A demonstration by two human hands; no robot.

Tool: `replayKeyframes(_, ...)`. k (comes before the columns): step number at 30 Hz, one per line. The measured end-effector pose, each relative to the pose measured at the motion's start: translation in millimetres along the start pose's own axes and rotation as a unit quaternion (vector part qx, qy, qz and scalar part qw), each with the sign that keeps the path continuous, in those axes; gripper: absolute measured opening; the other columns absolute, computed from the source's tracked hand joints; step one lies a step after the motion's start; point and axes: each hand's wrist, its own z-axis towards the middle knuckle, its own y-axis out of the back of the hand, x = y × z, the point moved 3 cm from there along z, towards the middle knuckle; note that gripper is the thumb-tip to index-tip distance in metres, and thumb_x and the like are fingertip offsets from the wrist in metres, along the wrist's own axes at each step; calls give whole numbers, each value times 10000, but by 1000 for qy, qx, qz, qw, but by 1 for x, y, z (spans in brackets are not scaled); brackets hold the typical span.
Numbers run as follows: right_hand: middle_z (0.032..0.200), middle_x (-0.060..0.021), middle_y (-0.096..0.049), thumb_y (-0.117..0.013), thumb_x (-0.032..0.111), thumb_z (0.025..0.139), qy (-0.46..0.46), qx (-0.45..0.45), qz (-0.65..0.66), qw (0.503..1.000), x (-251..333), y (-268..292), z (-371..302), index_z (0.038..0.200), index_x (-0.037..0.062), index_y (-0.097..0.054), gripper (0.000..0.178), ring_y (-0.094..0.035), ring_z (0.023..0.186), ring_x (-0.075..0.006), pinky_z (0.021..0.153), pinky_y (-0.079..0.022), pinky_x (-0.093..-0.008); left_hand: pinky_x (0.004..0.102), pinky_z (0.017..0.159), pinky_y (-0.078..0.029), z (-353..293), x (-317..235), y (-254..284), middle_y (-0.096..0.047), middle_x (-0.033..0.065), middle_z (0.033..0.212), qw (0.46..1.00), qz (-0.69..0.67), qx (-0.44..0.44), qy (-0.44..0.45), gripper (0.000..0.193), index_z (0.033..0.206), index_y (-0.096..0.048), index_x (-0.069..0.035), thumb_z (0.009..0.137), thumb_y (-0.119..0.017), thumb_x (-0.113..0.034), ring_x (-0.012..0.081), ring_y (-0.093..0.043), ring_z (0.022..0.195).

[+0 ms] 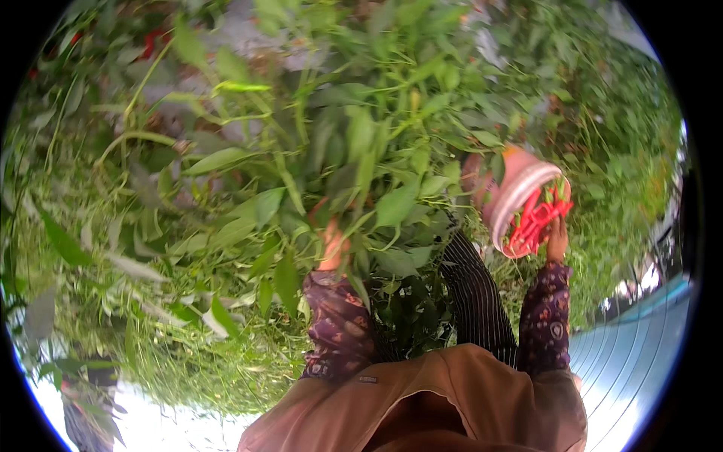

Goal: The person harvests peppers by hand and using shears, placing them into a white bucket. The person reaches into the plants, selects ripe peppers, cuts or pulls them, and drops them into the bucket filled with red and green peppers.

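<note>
Deep in the leafy chili plants [361, 151], my left hand [333, 245] reaches in at the centre. Leaves cover its fingers, so what they touch is hidden. On the right, a pinkish bucket [512, 184] with a pale rim leans over, its mouth turned toward me. Bright red chili peppers [533, 222], some with green stems, fill the opening. My right hand [556, 242] is closed at the bucket's near right rim, its fingertips against the peppers.
Red chilies [153, 44] hang among foliage at the upper left. Grey ground sheeting [260, 41] shows between plants. My striped trouser leg [480, 290] stands below the bucket. A pale blue ribbed surface [640, 339] lies at the lower right.
</note>
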Motion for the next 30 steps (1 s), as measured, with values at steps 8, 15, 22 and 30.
replayKeyframes(8,1174,-146,-667,-594,32,946,379,-13,-24,925,311,-68,21,1196,-17,-637,258,-628,1101,-254,969,-479,-359,284,830,-540,-13,-37,-62,-685,114,1136,988,-45,141,45,377,1266,-609,56,981,-555,-185,177,-666,949)
replayKeyframes(15,1021,-81,-668,-553,282,1008,781,99,-50,615,575,-272,-55,1039,61,-630,236,-652,980,-212,920,-490,-372,307,758,-542,-14,-49,-72,-667,121,1178,990,-16,134,-40,533,1327,-565,36,970,-576,-359,185,-661,844)
replayKeyframes(22,991,-210,-698,-300,596,1005,451,367,-329,744,456,-349,-16,1160,94,-646,629,-658,952,-398,891,-482,-532,358,790,-548,-10,-30,-59,-654,124,1152,994,-52,98,18,513,1354,-512,-17,1005,-510,-392,230,-653,897)
replayKeyframes(30,1210,-173,-615,-604,301,939,461,208,-189,842,354,-284,-114,1376,44,-510,515,-574,1140,-328,976,-420,-480,335,832,-547,-24,3,-33,-648,97,1126,978,-111,-169,-43,433,1327,-548,-38,1000,-512,-320,213,-649,948)
